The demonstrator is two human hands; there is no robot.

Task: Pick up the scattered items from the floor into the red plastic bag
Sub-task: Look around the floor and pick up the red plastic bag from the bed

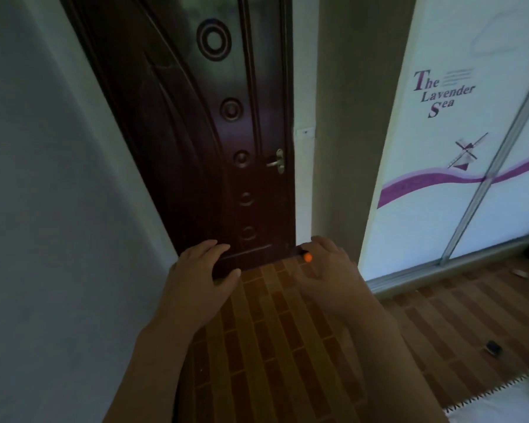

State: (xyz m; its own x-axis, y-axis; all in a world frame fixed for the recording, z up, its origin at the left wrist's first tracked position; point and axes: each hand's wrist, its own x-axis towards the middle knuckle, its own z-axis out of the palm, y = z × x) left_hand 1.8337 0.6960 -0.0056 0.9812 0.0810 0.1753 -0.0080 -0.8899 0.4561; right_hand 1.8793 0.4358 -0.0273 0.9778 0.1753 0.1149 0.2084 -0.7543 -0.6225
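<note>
Both bare forearms reach far forward; left hand (200, 267) spread flat, right hand (327, 264) loosely curled (grip unclear).

A dark carved wooden door (196, 132) is standing shut, its metal handle (276, 162) sitting near the right edge. A white sliding wardrobe panel (440, 178) is showing purple lettering, a windmill and a wavy purple band. Brick-patterned flooring (272, 346) is spreading below, with a white cloth (507, 404) lying at the lower right.

two hands (196, 270), one door (196, 132), two floor items (493, 348)
</note>
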